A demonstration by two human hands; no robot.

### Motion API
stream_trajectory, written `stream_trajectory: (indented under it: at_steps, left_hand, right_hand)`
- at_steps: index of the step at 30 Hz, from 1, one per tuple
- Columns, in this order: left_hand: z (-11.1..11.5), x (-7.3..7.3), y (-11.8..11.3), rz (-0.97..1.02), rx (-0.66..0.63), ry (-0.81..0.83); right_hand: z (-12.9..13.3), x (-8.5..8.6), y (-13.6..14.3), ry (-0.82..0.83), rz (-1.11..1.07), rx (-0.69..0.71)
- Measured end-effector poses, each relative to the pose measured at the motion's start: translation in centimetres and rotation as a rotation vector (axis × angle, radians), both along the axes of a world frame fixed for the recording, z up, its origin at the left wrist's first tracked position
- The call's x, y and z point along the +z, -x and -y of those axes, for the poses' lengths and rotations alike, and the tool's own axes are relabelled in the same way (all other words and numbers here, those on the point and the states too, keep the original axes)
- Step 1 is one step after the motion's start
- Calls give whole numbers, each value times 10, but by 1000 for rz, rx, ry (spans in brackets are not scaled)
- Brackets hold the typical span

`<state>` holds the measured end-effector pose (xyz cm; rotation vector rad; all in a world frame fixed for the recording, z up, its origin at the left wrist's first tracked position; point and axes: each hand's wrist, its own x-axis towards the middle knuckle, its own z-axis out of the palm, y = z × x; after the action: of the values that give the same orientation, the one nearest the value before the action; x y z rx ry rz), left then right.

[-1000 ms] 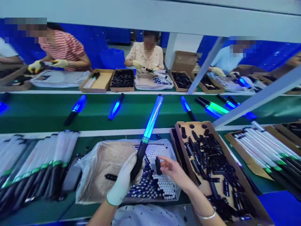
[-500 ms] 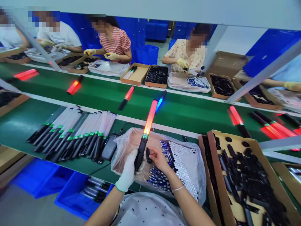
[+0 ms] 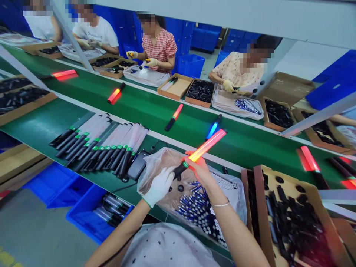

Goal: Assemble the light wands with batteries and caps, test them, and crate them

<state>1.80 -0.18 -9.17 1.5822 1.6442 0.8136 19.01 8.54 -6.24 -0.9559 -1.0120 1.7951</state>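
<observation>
A light baton [image 3: 207,145], glowing red-orange with a black handle, is held in both my hands and points up and to the right over the belt. My left hand [image 3: 160,185], in a white glove, grips the black handle end. My bare right hand [image 3: 198,167] is closed around the baton near its green ring. Below the hands lies a plastic-lined box of batteries [image 3: 200,207] with a small black cap [image 3: 180,188] on it.
A row of unlit batons [image 3: 102,146] lies to the left, beside a black charger [image 3: 137,165]. A cardboard box of black parts [image 3: 292,215] stands at the right. Lit batons [image 3: 174,115] ride the green conveyor [image 3: 144,107]. Several co-workers sit across it.
The view has swung left. The baton went from blue to red and from nearly upright to tilted right. My right hand moved from the battery box up onto the baton.
</observation>
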Motion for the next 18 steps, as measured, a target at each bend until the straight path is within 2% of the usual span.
stream_trajectory:
  at_steps: [2, 4, 7, 11, 14, 16, 18]
  left_hand:
    - [-8, -7, 14, -138, -5, 5]
    - [-15, -13, 26, -147, 19, 17]
    - [-24, -21, 37, -140, -14, 21]
    - [-39, -30, 34, -61, -136, 37]
    - [-51, -36, 25, 34, -151, 75]
    - [-54, -38, 21, 114, -117, 108]
    - [-52, -37, 20, 215, -73, 147]
  right_hand:
    - [-5, -2, 0, -185, 99, -37]
    - [-5, -13, 1, -376, 199, -56]
    - [-4, -31, 3, -522, 301, 14]
    - [-11, -33, 9, -532, 262, 70]
    - [-16, -37, 10, -450, 235, 65]
    - [-14, -50, 6, -404, 346, 89]
    - [-5, -68, -1, -408, 591, 127]
